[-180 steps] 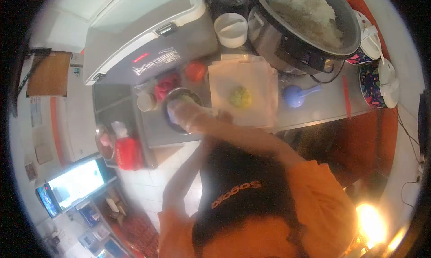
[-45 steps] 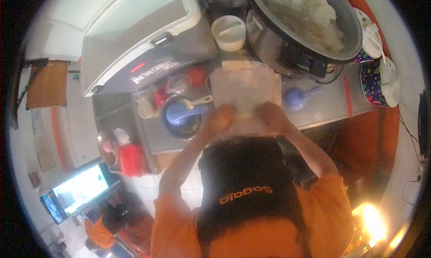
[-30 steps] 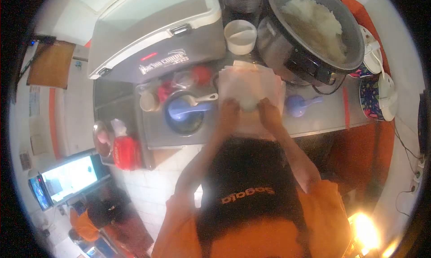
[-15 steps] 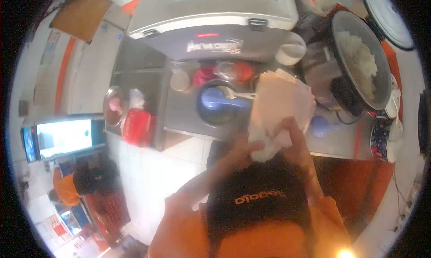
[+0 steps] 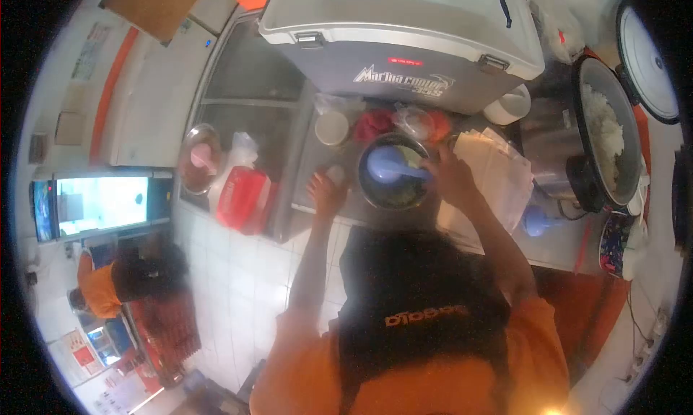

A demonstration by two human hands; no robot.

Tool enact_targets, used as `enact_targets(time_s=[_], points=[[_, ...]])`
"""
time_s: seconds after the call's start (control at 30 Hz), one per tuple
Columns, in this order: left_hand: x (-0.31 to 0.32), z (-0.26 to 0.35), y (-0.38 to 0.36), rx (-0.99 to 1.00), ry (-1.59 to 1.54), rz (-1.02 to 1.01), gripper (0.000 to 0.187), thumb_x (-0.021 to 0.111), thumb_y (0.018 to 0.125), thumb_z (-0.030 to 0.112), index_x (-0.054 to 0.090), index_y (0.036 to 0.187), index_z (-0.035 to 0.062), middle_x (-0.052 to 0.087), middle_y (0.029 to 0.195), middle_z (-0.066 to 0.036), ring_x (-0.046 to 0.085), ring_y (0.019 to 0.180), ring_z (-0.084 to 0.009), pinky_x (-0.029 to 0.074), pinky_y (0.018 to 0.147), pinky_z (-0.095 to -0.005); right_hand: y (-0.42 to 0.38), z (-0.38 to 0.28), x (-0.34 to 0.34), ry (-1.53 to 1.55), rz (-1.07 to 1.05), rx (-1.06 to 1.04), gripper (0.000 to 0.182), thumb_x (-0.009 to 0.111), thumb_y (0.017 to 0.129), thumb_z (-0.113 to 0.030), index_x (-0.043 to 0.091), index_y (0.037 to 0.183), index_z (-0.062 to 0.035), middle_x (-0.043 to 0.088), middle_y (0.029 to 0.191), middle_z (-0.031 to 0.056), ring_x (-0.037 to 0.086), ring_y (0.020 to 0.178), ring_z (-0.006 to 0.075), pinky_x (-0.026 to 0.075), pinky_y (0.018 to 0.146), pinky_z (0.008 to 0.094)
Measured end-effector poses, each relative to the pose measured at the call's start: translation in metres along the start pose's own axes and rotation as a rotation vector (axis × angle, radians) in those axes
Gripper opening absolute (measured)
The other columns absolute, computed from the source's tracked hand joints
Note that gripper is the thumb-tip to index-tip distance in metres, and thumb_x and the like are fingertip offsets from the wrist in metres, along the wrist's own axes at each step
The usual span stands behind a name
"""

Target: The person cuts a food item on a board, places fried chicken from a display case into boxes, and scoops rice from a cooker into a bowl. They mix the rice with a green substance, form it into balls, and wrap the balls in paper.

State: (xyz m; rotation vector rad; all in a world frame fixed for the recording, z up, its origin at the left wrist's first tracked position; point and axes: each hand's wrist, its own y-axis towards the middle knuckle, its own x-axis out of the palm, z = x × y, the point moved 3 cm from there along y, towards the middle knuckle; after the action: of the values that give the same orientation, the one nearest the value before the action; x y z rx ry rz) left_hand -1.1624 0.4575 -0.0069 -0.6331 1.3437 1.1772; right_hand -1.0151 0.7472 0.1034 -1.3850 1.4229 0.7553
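My left hand (image 5: pixel 328 196) is over the counter's front edge, left of a dark bowl (image 5: pixel 374 197). Its fingers are curled around a small pale, roundish thing (image 5: pixel 336 173) whose kind I cannot make out. At the bowl's right rim, my right hand (image 5: pixel 453 175) is closed at the handle end of a blue ladle (image 5: pixel 388 163). The ladle's scoop rests over the bowl, which has something greenish inside. Beneath my right forearm lies a stack of pale paper sheets (image 5: pixel 491 173).
A large grey-and-white cooler (image 5: pixel 404 72) stands at the back. To the right is a big pot of rice (image 5: pixel 606 130), with another blue ladle (image 5: pixel 535 220) before it. A red bag (image 5: pixel 244 198) and a metal bowl (image 5: pixel 193 187) sit left. Another person (image 5: pixel 101 292) is at far left.
My hands were together over the paper stack with a crumpled white thing. They have moved apart, the left to the bowl's left side, the right to the ladle handle. The view has shifted.
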Motion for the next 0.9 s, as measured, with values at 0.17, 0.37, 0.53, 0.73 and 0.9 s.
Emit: enact_targets(time_s=[0.17, 0.37, 0.53, 0.73, 0.9], points=[[-0.055, 0.053, 0.003, -0.149, -0.737, -0.253, 0.050, 0.065, 0.092, 0.046, 0.064, 0.109, -0.0012, 0.071, 0.088, -0.016, 0.068, 0.075, -0.0264, 0.052, 0.063, -0.0347, -0.010, -0.009, 0.022, -0.053, 0.071, 0.114, 0.043, 0.077, 0.077, -0.032, 0.066, 0.116, -0.0166, 0.043, 0.138, 0.0145, 0.042, 0.131, 0.0357, 0.043, 0.093, 0.0624], [-0.041, 0.115, -0.014, -0.484, -0.940, -1.031, 0.048, 0.060, 0.096, 0.044, 0.070, 0.099, -0.0030, 0.072, 0.085, -0.011, 0.066, 0.071, -0.0160, 0.050, 0.061, -0.0304, -0.041, -0.081, -0.009, -0.014, 0.191, 0.104, 0.047, 0.074, 0.079, -0.043, 0.066, 0.108, -0.0075, 0.045, 0.137, 0.0145, 0.042, 0.128, 0.0363, 0.029, 0.104, 0.0658], [-0.072, 0.079, -0.018, -0.412, -1.191, -1.071, 0.041, 0.059, 0.097, 0.038, 0.066, 0.105, -0.0014, 0.069, 0.082, -0.006, 0.064, 0.070, -0.0167, 0.050, 0.063, -0.0311, -0.033, -0.066, -0.032, 0.152, 0.267, 0.162, 0.044, 0.069, 0.084, -0.044, 0.064, 0.106, -0.0058, 0.054, 0.125, 0.0150, 0.051, 0.121, 0.0373, 0.039, 0.096, 0.0627], [-0.091, 0.057, 0.015, -0.409, -1.130, -0.722, 0.038, 0.071, 0.090, 0.027, 0.056, 0.113, 0.0006, 0.063, 0.091, -0.013, 0.063, 0.077, -0.0267, 0.051, 0.071, -0.0364, 0.000, -0.038, 0.012, 0.135, 0.044, 0.439, 0.037, 0.064, 0.089, -0.038, 0.065, 0.109, -0.0066, 0.064, 0.106, 0.0205, 0.068, 0.088, 0.0395, 0.054, 0.072, 0.0488], [-0.041, 0.065, 0.027, 0.020, -0.570, -0.154, 0.052, 0.076, 0.084, 0.022, 0.051, 0.123, -0.0014, 0.063, 0.103, -0.024, 0.061, 0.089, -0.0451, 0.049, 0.079, -0.0485, -0.003, -0.033, 0.013, 0.183, -0.283, 0.426, 0.042, 0.065, 0.087, -0.044, 0.066, 0.102, -0.0054, 0.068, 0.088, 0.0167, 0.068, 0.088, 0.0389, 0.054, 0.072, 0.0502]])
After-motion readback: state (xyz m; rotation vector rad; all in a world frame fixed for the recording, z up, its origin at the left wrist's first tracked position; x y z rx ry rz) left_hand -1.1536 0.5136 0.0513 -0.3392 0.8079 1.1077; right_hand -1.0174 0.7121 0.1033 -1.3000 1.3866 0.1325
